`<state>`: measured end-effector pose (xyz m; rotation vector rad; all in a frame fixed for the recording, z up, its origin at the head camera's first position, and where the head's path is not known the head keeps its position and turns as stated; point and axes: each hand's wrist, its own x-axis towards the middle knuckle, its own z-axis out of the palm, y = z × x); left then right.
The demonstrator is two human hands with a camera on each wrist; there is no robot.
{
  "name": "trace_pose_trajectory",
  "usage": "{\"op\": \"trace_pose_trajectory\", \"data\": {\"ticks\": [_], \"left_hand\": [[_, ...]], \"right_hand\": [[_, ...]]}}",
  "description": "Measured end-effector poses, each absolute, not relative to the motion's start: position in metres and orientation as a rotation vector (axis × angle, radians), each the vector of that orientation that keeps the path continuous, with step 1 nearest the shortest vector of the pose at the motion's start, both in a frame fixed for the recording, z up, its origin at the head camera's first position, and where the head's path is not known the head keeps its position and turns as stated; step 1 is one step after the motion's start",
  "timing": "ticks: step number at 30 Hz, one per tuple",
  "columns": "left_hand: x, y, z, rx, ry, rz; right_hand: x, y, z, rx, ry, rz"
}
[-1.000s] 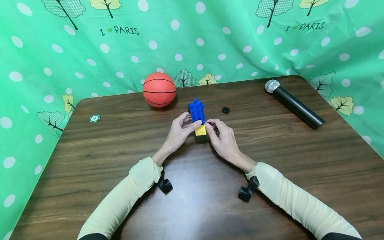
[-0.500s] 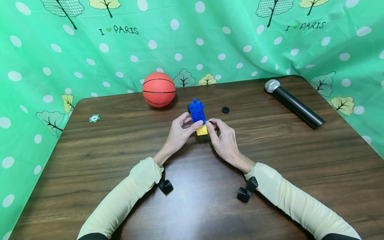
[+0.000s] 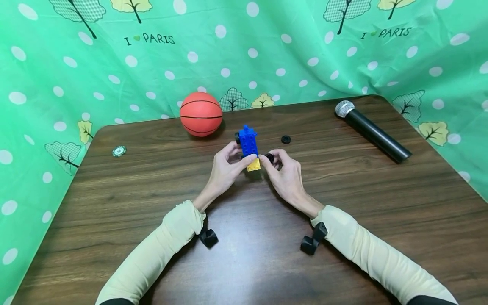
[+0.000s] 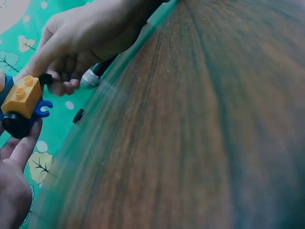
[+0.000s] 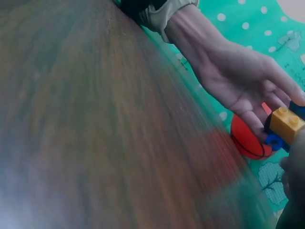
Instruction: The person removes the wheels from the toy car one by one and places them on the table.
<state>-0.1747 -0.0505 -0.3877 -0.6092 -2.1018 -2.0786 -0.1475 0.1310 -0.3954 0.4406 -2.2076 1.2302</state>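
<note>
A toy car of building bricks, with a blue studded body (image 3: 248, 142) and a yellow brick (image 3: 253, 164) at its near end, is gripped by my left hand (image 3: 226, 167). Its thumb lies on top where blue meets yellow. One black wheel (image 4: 17, 125) sits on the car's side near the left fingers, and another black wheel (image 3: 237, 137) shows at the far left. My right hand (image 3: 284, 173) pinches a loose black wheel (image 3: 270, 158) close beside the yellow brick. A blue hook-like piece (image 4: 43, 109) juts from under the car.
One more black wheel (image 3: 286, 139) lies on the wooden table (image 3: 152, 178) beyond the right hand. A red toy basketball (image 3: 201, 114) stands at the back. A microphone (image 3: 373, 132) lies at the right, a green-and-white poker chip (image 3: 119, 151) at the left. A green curtain (image 3: 228, 55) hangs behind.
The right fingers have drawn slightly away from the car's side, and the black wheel between them now shows. The car has shifted a little to the left in the left hand.
</note>
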Motion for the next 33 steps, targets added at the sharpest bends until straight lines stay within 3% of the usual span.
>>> {"op": "trace_pose_trajectory", "data": {"ticks": [14, 33], "left_hand": [[-0.177, -0.058, -0.389, -0.567, -2.132, -2.105], [-0.18, -0.062, -0.392, -0.52, -2.158, -2.155]], "right_hand": [[-0.163, 0.149, -0.396, 0.713, -2.178, 0.991], [-0.178, 0.189, -0.394, 0.639, -2.255, 0.837]]}}
